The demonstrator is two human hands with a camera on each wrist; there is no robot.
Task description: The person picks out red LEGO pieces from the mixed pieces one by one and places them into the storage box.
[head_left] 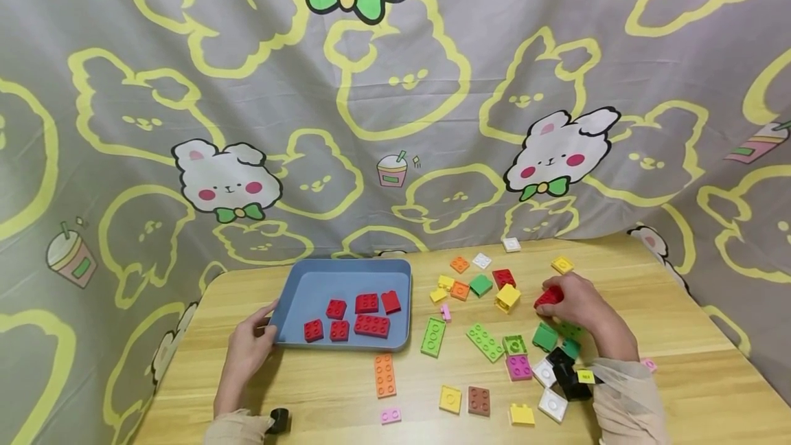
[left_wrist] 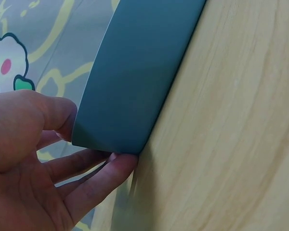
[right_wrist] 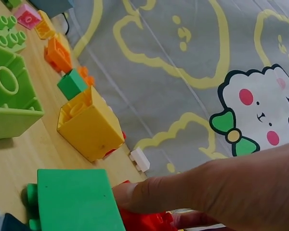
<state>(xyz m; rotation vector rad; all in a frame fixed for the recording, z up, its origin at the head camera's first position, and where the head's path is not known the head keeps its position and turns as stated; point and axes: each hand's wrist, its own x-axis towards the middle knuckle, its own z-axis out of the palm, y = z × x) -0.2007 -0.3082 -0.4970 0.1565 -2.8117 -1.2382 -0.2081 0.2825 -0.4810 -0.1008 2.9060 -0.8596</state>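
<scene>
My left hand (head_left: 250,347) grips the near left corner of a blue tray (head_left: 284,304). In the left wrist view the thumb lies at the rim and the fingers (left_wrist: 103,185) curl at the tray's corner. Several red building bricks (head_left: 372,325) lie in the tray, toward its front and right. On the right of the table my right hand (head_left: 581,301) pinches a red building brick (head_left: 548,297). The right wrist view shows the thumb on that red brick (right_wrist: 144,220), partly hidden behind a green brick (right_wrist: 77,202).
Loose bricks cover the table's right half, among them a yellow one (head_left: 507,297), another red one (head_left: 503,277) and black ones (head_left: 565,376) near the right sleeve. An orange brick (head_left: 384,375) lies before the tray. A patterned curtain (head_left: 395,122) hangs behind.
</scene>
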